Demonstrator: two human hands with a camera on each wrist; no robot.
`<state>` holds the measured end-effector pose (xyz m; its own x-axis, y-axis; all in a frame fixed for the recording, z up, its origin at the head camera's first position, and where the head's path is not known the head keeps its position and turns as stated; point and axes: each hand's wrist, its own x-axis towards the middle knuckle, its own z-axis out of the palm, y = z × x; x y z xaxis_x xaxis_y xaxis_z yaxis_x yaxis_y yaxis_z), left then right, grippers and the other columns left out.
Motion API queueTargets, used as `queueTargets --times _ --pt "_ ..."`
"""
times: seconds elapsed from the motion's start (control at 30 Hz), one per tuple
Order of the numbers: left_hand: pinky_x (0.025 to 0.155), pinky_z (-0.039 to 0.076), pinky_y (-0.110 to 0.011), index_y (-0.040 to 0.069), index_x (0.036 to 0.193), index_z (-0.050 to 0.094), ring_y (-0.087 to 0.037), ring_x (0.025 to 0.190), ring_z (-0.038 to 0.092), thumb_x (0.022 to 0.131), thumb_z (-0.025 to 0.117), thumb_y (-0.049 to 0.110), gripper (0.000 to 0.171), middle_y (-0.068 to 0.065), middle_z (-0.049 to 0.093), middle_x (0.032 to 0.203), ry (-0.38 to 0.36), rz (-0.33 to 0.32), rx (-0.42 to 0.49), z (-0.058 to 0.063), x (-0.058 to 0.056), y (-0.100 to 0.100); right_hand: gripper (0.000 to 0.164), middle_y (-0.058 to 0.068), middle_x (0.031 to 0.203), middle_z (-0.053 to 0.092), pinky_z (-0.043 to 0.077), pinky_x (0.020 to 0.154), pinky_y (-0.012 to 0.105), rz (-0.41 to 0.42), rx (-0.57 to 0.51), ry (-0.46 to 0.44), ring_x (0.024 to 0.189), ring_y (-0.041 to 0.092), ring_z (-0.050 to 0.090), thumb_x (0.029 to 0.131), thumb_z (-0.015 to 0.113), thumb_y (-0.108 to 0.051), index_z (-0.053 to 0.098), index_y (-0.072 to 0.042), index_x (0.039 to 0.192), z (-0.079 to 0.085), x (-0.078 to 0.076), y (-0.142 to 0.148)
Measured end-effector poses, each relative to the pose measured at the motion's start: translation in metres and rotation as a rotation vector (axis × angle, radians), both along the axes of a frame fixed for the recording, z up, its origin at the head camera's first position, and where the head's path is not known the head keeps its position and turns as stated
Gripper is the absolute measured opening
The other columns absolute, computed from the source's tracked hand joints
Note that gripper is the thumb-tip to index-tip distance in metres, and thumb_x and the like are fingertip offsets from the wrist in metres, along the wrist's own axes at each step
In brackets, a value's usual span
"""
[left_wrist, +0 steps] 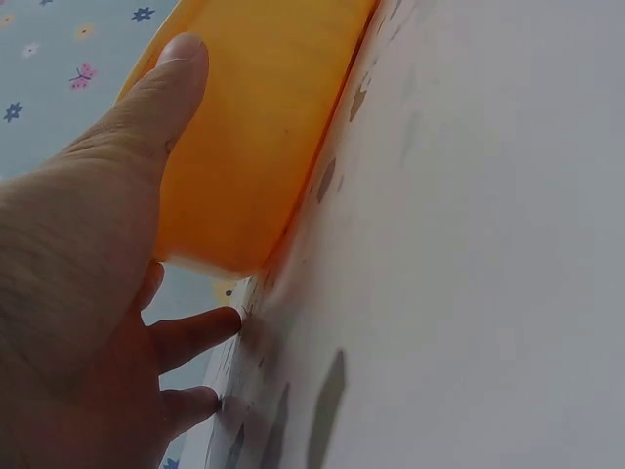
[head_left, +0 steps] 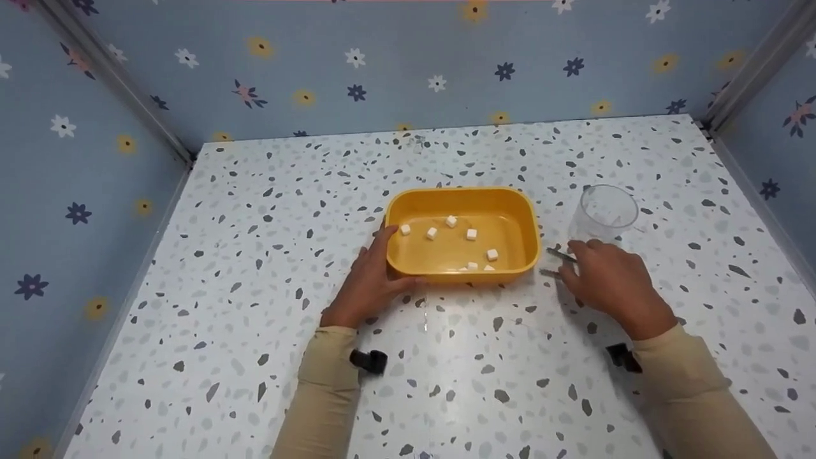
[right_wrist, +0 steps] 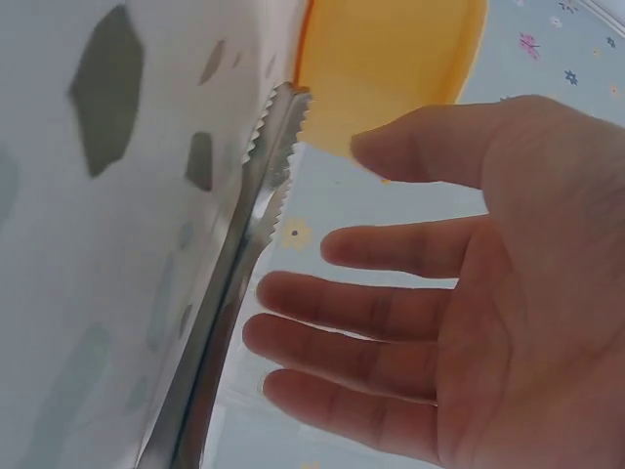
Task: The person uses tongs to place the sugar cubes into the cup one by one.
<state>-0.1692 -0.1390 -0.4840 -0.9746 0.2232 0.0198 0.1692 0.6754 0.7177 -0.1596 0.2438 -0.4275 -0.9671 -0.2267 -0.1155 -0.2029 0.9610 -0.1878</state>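
Note:
A yellow rectangular tub [head_left: 462, 278] stands on the table with several small white cubes [head_left: 472, 234] scattered on its floor. My left hand [head_left: 370, 280] holds its left end, the thumb [left_wrist: 161, 103] along the front wall and a finger around the side. Two other left fingertips rest on the table in the left wrist view. Metal tongs [right_wrist: 239, 234] with serrated ends lie on the table, right of the tub. Over them is my right hand [head_left: 612, 280], fingers extended and apart from the tongs in the right wrist view.
A clear glass cup [head_left: 609, 217] stands just beyond my right hand. The speckled white table [head_left: 268, 255] is bordered by flower-patterned blue panels [head_left: 408, 64] at the back and both sides.

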Motion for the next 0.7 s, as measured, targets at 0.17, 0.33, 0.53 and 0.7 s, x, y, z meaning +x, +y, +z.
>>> queueTargets --times 0.17,0.33,0.53,0.7 --pt "0.122 0.011 -0.045 0.029 0.159 0.019 -0.023 0.15 0.018 0.078 0.082 0.05 0.104 0.011 -0.006 0.167 -0.013 0.011 0.007 0.001 0.0005 0.0009 0.041 0.019 0.103 0.065 0.049 0.069 0.054 -0.016 0.022 -0.032 0.084 0.033 0.059 0.094 0.061 -0.025 0.061 0.002 0.126 -0.0034 -0.0003 0.0032" --pt "0.119 0.021 -0.045 0.031 0.159 0.02 -0.021 0.151 0.016 0.078 0.084 0.045 0.104 0.017 -0.012 0.166 -0.014 0.028 0.022 0.0019 0.0003 -0.0001 0.038 0.018 0.1 0.063 0.048 0.068 0.054 -0.014 0.029 -0.033 0.084 0.034 0.058 0.093 0.064 -0.023 0.064 0.001 0.122 -0.0043 -0.0022 0.0048" --pt "0.119 0.021 -0.045 0.031 0.159 0.021 -0.022 0.151 0.016 0.079 0.085 0.039 0.103 0.011 -0.009 0.167 -0.001 0.023 0.032 0.0024 -0.0001 -0.0011 0.011 0.01 0.081 0.056 0.042 0.057 0.043 -0.017 0.009 -0.052 0.067 0.028 0.051 0.09 0.068 -0.017 0.068 -0.006 0.088 -0.0043 -0.0062 0.0058" --pt "0.118 0.023 -0.046 0.031 0.158 0.024 -0.024 0.15 0.019 0.08 0.085 0.034 0.099 0.012 -0.011 0.167 -0.035 0.019 0.058 0.0004 0.0014 0.0016 0.011 0.01 0.079 0.052 0.04 0.053 0.042 -0.013 0.006 -0.06 0.065 0.027 0.049 0.089 0.065 -0.013 0.067 -0.007 0.08 -0.0062 -0.0064 0.0098"
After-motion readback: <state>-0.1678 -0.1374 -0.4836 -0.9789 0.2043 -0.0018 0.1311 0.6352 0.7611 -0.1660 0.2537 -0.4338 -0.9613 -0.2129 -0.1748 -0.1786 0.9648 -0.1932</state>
